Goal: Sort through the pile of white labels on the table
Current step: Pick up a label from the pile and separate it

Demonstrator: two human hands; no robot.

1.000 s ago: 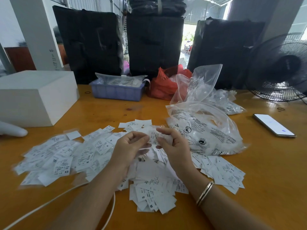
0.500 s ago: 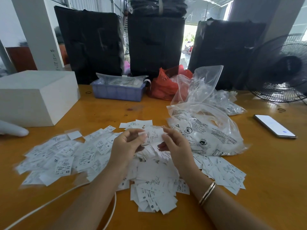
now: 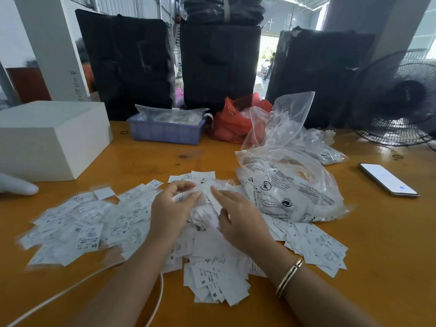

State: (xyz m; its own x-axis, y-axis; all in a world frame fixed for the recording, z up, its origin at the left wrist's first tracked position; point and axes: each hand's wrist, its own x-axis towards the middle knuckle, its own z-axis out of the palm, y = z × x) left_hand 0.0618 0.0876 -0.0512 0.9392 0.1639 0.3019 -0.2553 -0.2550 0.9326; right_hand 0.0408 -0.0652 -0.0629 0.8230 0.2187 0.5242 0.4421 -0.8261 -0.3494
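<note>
A wide pile of small white labels [image 3: 89, 237] with printed size letters covers the near part of the orange table [image 3: 389, 244]. More labels lie heaped low in the middle [image 3: 212, 277] and at the right [image 3: 318, 246]. Over the middle of the pile, my left hand [image 3: 169, 208] pinches a few white labels [image 3: 188, 195] between thumb and curled fingers. My right hand [image 3: 238, 220], with a gold bangle on its wrist, lies next to it with fingers straight and spread. Its index fingertip touches the labels held by the left hand.
Printed clear plastic bags [image 3: 290, 192] lie right of the pile, with a phone [image 3: 389, 182] and a black fan [image 3: 401, 97] further right. A white box [image 3: 47, 140], blue tray [image 3: 165, 133] and red bag [image 3: 231, 123] stand behind. A white cable [image 3: 70, 291] crosses the near left.
My right hand has let go of the label that both hands held and has spread its fingers over the pile. The left hand keeps the labels and has sunk slightly.
</note>
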